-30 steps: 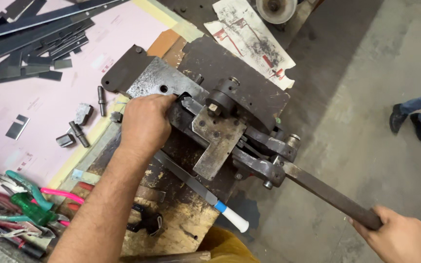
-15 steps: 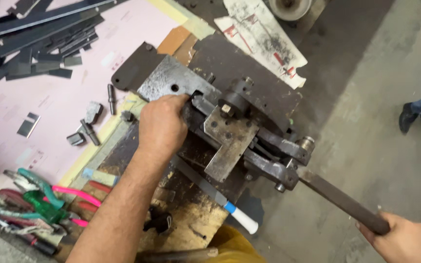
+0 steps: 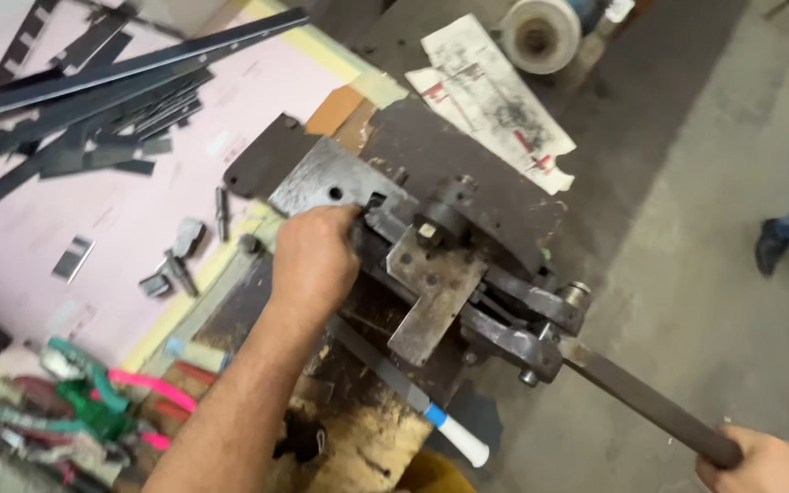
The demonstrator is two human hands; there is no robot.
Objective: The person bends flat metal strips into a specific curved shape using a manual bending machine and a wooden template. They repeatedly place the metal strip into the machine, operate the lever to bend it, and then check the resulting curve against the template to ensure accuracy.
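A metal piece is pressed into the bench press (image 3: 431, 265) by the left hand (image 3: 314, 260); its lever (image 3: 650, 406) is gripped by the right hand (image 3: 764, 466), seemingly mid-stroke.

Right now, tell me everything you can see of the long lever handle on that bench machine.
The lever handle is a dark, straight metal bar, dull and worn. It runs from the machine's grey pivot joint down toward the lower right, out over the concrete floor. The right hand grips its far end at the picture's edge; the left hand rests on the machine's head, not on the bar.
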